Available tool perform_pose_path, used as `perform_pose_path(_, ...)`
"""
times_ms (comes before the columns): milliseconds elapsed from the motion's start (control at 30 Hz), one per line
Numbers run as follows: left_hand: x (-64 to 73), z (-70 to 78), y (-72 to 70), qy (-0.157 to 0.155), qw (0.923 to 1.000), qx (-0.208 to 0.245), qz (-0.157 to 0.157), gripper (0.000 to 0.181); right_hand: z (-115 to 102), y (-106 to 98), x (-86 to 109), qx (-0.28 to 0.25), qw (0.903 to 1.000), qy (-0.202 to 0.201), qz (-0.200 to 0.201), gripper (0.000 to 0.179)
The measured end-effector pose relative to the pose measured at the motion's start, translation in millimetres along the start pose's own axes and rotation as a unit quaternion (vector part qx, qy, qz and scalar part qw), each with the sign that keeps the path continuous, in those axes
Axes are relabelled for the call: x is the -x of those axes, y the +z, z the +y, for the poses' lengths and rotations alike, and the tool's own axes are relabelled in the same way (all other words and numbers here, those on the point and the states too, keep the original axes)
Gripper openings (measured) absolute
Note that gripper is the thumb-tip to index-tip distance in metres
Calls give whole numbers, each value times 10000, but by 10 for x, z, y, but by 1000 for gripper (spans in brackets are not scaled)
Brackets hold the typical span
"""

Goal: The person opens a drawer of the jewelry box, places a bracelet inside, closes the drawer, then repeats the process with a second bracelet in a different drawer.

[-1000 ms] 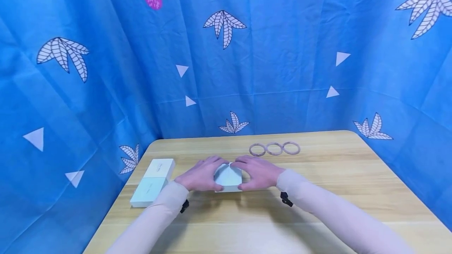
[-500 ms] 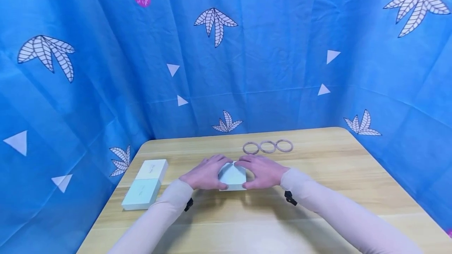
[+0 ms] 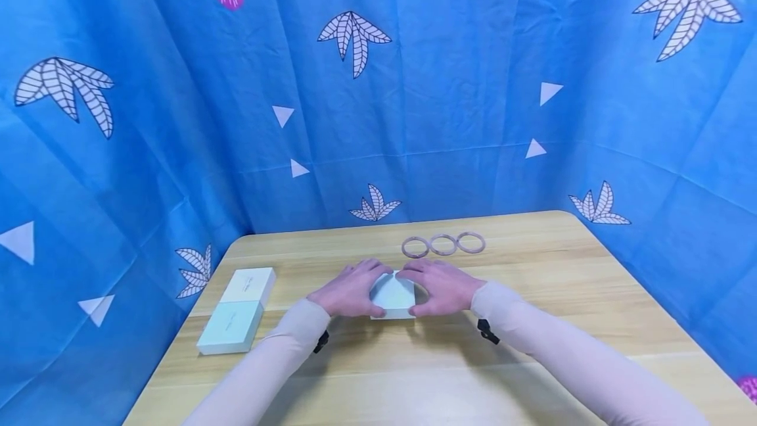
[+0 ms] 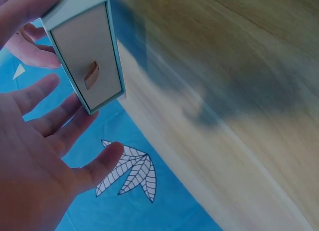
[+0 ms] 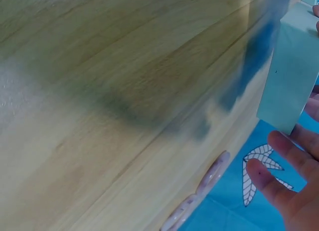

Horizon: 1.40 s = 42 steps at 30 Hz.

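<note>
A small pale mint box (image 3: 393,293) lies between both hands near the middle of the table. My left hand (image 3: 351,291) grips its left side, thumb at the near corner and fingers at the far one. From the right, my right hand (image 3: 446,288) holds it in the same way, with a gap between palm and box. The left wrist view shows a white drawer face with a tan ribbon tab (image 4: 91,75) on the box. Its plain mint side (image 5: 289,69) faces the right wrist camera. Whether its underside touches the wood, I cannot tell.
A white box (image 3: 250,284) and a mint box (image 3: 230,326) lie end to end at the table's left. Three purplish bangles (image 3: 443,244) lie in a row behind the hands. A blue patterned curtain (image 3: 367,117) surrounds the wooden table (image 3: 532,268).
Both hands have shifted the mint box a little to the right relative to the bangles and the other boxes. The head view has turned slightly right. The grip looks the same.
</note>
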State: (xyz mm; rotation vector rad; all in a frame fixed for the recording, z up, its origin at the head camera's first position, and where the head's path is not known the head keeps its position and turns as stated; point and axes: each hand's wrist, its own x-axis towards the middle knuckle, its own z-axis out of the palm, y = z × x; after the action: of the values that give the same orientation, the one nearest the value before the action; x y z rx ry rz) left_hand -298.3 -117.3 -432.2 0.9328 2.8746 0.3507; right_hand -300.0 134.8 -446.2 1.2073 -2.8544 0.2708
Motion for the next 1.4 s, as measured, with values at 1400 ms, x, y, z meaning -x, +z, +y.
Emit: perform_pose_path(1400, -132, -266, 104, -300, 9995, 86, -92, 79, 77, 206, -318, -162, 9996, 201, -104, 79)
